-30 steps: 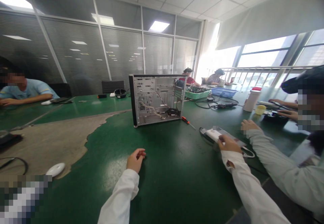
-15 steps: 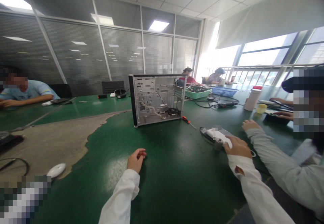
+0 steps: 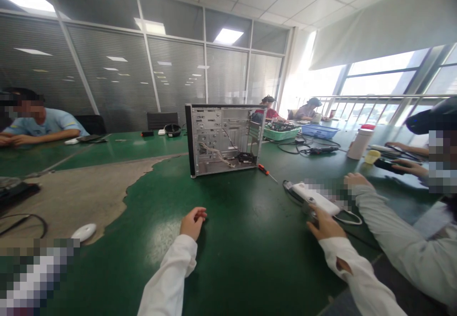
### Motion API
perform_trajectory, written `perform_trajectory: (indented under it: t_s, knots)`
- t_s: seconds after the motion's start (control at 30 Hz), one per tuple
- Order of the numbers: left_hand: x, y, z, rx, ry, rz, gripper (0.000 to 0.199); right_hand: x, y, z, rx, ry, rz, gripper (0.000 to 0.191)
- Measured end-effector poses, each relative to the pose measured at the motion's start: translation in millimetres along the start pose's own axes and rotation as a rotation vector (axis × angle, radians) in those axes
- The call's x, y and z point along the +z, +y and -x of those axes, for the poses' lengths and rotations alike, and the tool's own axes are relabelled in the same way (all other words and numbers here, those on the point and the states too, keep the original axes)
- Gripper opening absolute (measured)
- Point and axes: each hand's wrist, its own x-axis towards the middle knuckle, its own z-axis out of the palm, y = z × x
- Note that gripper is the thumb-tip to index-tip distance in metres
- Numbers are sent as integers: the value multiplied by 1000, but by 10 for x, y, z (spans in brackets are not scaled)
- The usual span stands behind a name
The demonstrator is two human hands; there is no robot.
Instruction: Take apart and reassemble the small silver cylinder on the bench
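Note:
My left hand (image 3: 193,222) rests on the green table (image 3: 246,230), loosely curled, with a gap between thumb and fingers and nothing visible in it. To the right, my right hand (image 3: 325,224) has its thumb spread from its fingers. Its fingertips are at a small grey metal-looking cylinder (image 3: 308,207), and I see no firm grip on it. Just behind lies a white, elongated device (image 3: 317,199) with a cable. An open computer case (image 3: 225,140) stands upright farther back, its inside bare metal with loose wires. Beside its lower right corner lies an orange-and-black screwdriver (image 3: 264,170).
A co-worker's sleeve (image 3: 380,211) and hand reach in from the right. Behind are a pink bottle (image 3: 360,143), a yellow cup (image 3: 372,157), a green basket (image 3: 280,134) and a blue basket (image 3: 319,132). A white oval object (image 3: 84,232) lies on the table's worn patch at left.
My right hand has come off the white device and moved down and left to the grey cylinder. My left hand stays in place. The view has shifted slightly.

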Motion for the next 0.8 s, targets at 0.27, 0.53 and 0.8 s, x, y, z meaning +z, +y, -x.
perform_trajectory:
  t_s: [0.27,0.53,0.8]
  knots:
    - [-2,-9,12,16,35,83,24,104,-1914,46,-618,-166,-639,64]
    - [-44,10,107,40,113,145,28,458,-2733,-28,-638,-342,-1032,83]
    - [-19,80,118,88,33,-10,43,469,-2658,-102,-679,-362,-1167,74]
